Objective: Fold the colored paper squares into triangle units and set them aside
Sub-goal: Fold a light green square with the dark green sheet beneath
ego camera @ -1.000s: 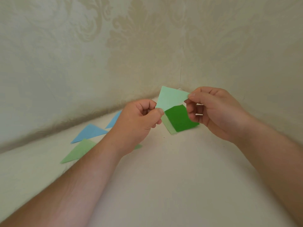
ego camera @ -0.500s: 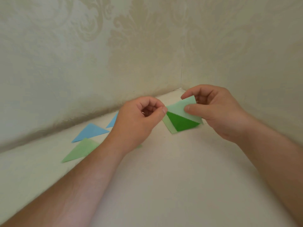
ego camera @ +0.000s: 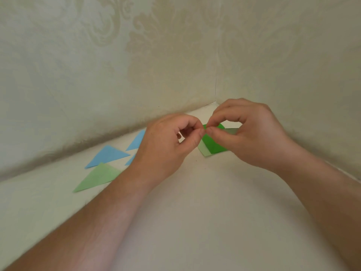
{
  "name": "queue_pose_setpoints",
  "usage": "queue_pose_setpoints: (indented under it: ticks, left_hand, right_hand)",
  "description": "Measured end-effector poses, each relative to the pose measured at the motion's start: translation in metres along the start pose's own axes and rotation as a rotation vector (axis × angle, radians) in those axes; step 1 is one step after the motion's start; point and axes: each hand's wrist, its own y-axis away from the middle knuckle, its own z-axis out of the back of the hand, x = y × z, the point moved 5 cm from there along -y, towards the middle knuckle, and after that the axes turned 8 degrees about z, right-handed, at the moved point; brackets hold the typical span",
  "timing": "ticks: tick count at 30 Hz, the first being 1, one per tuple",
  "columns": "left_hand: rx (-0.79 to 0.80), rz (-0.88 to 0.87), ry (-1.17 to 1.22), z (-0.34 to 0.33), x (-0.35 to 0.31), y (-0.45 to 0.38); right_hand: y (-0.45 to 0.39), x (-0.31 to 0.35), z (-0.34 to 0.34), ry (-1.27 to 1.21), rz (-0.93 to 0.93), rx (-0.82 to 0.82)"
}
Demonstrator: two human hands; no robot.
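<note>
Left hand (ego camera: 168, 141) and right hand (ego camera: 246, 133) both pinch one corner of the green paper (ego camera: 214, 144), which lies between and just beyond them. Align edges exactly before creasing. Finished triangles (ego camera: 97, 178) lie left of the left hand.

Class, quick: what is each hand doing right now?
Left hand: fingers curled, pinching the corner of the green paper.
Right hand: thumb and forefinger pinching the same corner.
</note>
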Motion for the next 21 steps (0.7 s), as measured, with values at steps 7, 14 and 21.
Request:
queue_pose_setpoints:
  ticks: [7, 14, 21]
  left_hand:
    - [0.019, 0.2, 0.282, -0.001, 0.0068, -0.0004]
    - [0.062, 0.215, 0.347, -0.0006, 0.0046, -0.0003]
    - [0.025, 0.162, 0.31, 0.0017, 0.0039, 0.0002]
  right_hand:
    - [0.0006, -0.0035, -0.0009, -0.184, -0.162, 0.038]
    - [0.0018, -0.0021, -0.0027, -0.228, -0.198, 0.121]
    - [0.0026, -0.0012, -0.0047, -0.218, -0.206, 0.178]
